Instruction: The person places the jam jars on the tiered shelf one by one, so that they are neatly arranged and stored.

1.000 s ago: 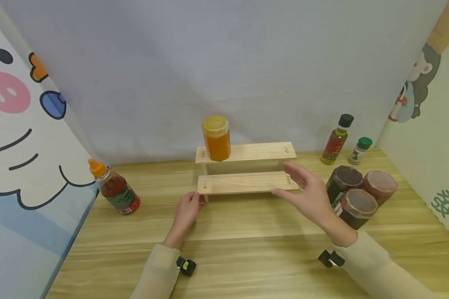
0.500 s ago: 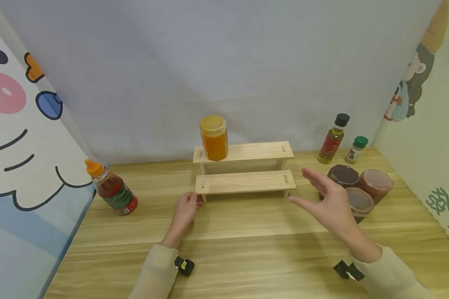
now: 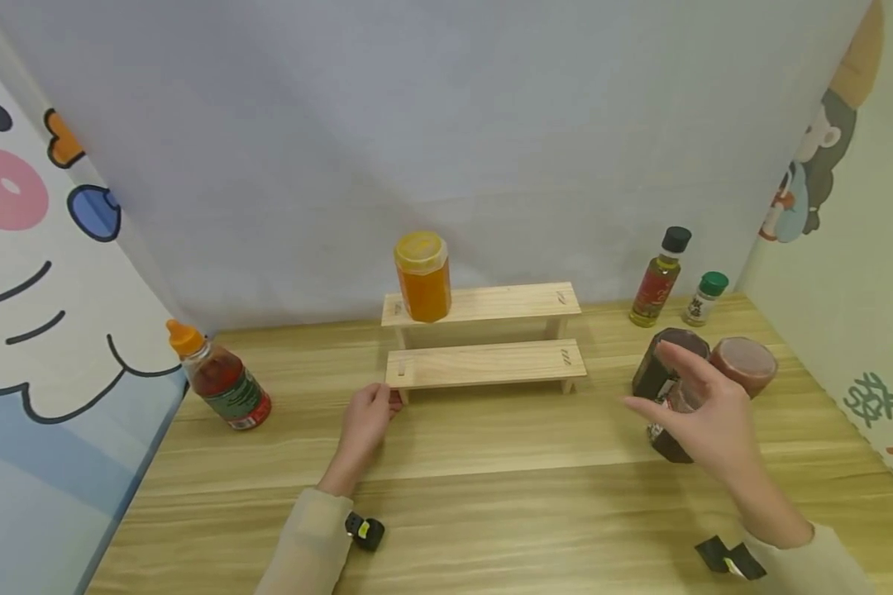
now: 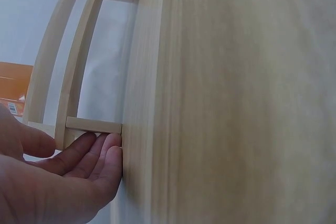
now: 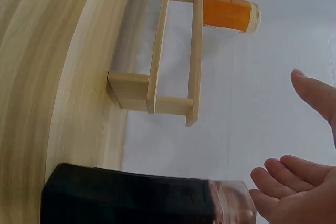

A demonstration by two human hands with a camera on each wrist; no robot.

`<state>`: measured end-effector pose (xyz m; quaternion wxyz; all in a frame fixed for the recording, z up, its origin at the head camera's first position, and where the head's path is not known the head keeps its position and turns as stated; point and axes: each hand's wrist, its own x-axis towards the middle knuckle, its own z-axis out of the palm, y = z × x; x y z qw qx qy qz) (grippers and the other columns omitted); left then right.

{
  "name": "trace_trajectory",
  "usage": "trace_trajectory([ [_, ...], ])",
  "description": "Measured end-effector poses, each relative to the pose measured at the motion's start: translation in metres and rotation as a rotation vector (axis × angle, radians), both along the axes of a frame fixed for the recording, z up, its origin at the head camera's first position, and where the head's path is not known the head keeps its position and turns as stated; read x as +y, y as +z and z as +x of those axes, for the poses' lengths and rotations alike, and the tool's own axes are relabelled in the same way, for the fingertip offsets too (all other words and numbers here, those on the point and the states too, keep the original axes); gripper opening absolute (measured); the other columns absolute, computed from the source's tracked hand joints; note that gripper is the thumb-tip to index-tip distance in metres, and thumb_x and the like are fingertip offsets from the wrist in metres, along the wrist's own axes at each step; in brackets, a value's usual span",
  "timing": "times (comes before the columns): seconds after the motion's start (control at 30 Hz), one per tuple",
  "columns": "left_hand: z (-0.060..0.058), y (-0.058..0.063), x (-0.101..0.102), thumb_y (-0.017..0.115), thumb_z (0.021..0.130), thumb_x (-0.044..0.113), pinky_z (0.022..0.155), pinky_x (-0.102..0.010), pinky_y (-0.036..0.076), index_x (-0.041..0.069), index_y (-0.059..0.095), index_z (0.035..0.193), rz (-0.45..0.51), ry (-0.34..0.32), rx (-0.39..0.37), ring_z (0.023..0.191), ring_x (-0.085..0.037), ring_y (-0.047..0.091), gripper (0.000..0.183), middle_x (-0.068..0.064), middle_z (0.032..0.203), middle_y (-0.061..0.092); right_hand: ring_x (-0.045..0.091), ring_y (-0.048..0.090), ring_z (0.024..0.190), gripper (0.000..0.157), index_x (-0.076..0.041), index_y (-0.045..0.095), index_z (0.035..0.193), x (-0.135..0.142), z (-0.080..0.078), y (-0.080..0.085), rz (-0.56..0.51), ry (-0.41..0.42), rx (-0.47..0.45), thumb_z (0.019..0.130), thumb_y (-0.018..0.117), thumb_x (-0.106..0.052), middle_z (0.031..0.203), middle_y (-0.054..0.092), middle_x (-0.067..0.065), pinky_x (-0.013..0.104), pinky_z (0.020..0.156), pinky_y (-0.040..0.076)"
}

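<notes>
A two-tier wooden shelf [image 3: 491, 364] stands near the back wall. My left hand [image 3: 367, 419] holds its left end; in the left wrist view the thumb lies by the lower board's end and the fingers [image 4: 100, 153] rest against the leg. On the upper tier is a jar of amber honey [image 3: 424, 289] with a yellow lid. My right hand [image 3: 714, 430] is held with thumb and fingers spread, nothing between them. It overlaps the front dark jar [image 3: 668, 445] in the head view. The right wrist view shows a dark jar [image 5: 131, 195] below the fingers.
Behind the right hand stand another dark jar [image 3: 647, 376] and a reddish-brown jar [image 3: 747, 364]. An oil bottle [image 3: 655, 289] and a green-capped shaker [image 3: 703, 304] are at the back right. A red sauce bottle [image 3: 226, 384] with an orange nozzle sits on the left.
My right hand has moved rightward from the shelf's right end to over the group of jars. The left hand stays at the shelf's left end. The view has shifted slightly.
</notes>
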<state>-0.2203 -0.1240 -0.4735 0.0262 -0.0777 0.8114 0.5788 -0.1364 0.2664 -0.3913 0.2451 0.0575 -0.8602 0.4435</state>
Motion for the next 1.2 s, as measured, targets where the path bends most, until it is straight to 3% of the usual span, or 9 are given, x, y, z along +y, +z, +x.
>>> trace_trajectory([
  [0.1, 0.000, 0.000, 0.000, 0.034, 0.104, 0.019, 0.087, -0.041, 0.050, -0.008, 0.059, 0.116, 0.003, 0.001, -0.005, 0.099, -0.030, 0.060, 0.038, -0.020, 0.109, 0.061, -0.003, 0.049, 0.114, 0.073, -0.003, 0.057, 0.131, 0.009, 0.006, -0.002, -0.008, -0.057, -0.011, 0.065, 0.088, -0.007, 0.127, 0.058, 0.014, 0.009, 0.089, 0.039],
  [0.3, 0.000, 0.000, 0.001, 0.035, 0.104, 0.019, 0.087, -0.041, 0.050, -0.007, 0.060, 0.115, 0.007, 0.006, -0.010, 0.099, -0.030, 0.059, 0.038, -0.019, 0.108, 0.061, -0.004, 0.049, 0.110, 0.076, -0.002, 0.059, 0.128, 0.024, 0.012, -0.012, 0.023, -0.169, 0.040, 0.059, 0.091, -0.004, 0.122, 0.061, 0.015, 0.008, 0.089, 0.037],
  [0.57, -0.001, 0.000, 0.001, 0.034, 0.104, 0.019, 0.087, -0.040, 0.050, -0.008, 0.059, 0.116, 0.008, 0.008, -0.013, 0.099, -0.030, 0.060, 0.039, -0.020, 0.109, 0.061, -0.004, 0.049, 0.112, 0.083, -0.001, 0.057, 0.130, 0.041, 0.018, -0.020, 0.034, -0.165, 0.068, 0.055, 0.091, 0.002, 0.121, 0.060, 0.020, 0.014, 0.099, 0.033],
  [0.87, -0.001, -0.002, 0.001, 0.034, 0.104, 0.018, 0.087, -0.039, 0.050, -0.008, 0.058, 0.117, 0.006, 0.010, -0.017, 0.099, -0.029, 0.060, 0.039, -0.021, 0.110, 0.060, -0.002, 0.048, 0.117, 0.083, 0.001, 0.049, 0.136, 0.047, 0.025, -0.026, -0.030, -0.191, -0.056, 0.064, 0.089, -0.004, 0.130, 0.053, 0.024, 0.008, 0.092, 0.037],
  [1.2, -0.001, 0.000, 0.002, 0.034, 0.104, 0.019, 0.087, -0.040, 0.050, -0.008, 0.058, 0.118, 0.000, 0.012, -0.016, 0.099, -0.030, 0.060, 0.039, -0.021, 0.109, 0.061, -0.005, 0.049, 0.112, 0.079, 0.008, 0.046, 0.134, 0.055, 0.029, -0.038, -0.045, -0.220, -0.157, 0.069, 0.087, -0.012, 0.130, 0.049, 0.030, 0.005, 0.085, 0.039],
])
